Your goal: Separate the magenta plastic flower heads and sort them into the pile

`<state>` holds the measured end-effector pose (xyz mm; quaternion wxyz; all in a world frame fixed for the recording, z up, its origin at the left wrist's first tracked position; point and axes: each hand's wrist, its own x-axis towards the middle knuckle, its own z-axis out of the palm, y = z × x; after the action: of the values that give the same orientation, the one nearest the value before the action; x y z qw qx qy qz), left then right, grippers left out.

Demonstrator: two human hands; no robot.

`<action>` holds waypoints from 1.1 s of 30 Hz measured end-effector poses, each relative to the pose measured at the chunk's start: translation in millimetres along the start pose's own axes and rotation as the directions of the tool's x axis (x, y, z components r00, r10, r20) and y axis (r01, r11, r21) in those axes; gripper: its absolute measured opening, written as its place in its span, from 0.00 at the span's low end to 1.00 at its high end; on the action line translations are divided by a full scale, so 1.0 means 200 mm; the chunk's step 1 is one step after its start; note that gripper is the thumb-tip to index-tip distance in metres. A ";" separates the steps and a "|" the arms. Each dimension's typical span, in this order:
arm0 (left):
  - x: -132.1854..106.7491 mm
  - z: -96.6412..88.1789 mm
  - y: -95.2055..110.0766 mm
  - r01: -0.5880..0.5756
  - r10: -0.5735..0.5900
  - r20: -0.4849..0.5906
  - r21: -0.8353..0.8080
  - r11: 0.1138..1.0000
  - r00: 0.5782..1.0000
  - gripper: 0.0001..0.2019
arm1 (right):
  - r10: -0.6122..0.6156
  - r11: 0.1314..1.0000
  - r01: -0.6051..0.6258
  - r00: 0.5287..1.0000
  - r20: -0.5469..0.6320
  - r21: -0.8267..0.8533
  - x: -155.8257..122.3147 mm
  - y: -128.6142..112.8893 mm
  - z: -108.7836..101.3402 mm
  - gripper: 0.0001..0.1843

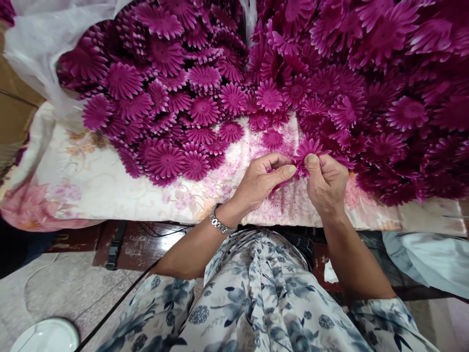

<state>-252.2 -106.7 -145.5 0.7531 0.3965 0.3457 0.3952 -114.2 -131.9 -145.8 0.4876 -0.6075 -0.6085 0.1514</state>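
Just above the near edge of the cloth, my right hand pinches a magenta artificial flower piece between thumb and fingers. My left hand is closed beside it, thumb against the fingers, with magenta petals showing beneath the thumb. Whether both hands hold the same piece is hard to make out. A single flower piece lies flat on the cloth beyond my left hand. Stacked flower pieces are heaped to the left, and a larger, looser heap of petals spreads to the right.
Floral cloth covers the work surface, dusted with magenta specks near my hands. A translucent plastic bag wraps the left heap, beside a cardboard box. Pale fabric lies at right. A white round object stands on the floor.
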 end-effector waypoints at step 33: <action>0.00 -0.01 -0.02 -0.199 0.209 -0.082 0.115 0.973 0.974 0.03 | -0.040 0.999 0.047 0.970 0.241 -0.020 -0.01 0.00 -0.15 0.16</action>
<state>-252.1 -107.1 -148.9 0.6694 0.4503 0.3584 0.4697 -91.0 -145.9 -131.4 0.4057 -0.5775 -0.6781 0.2052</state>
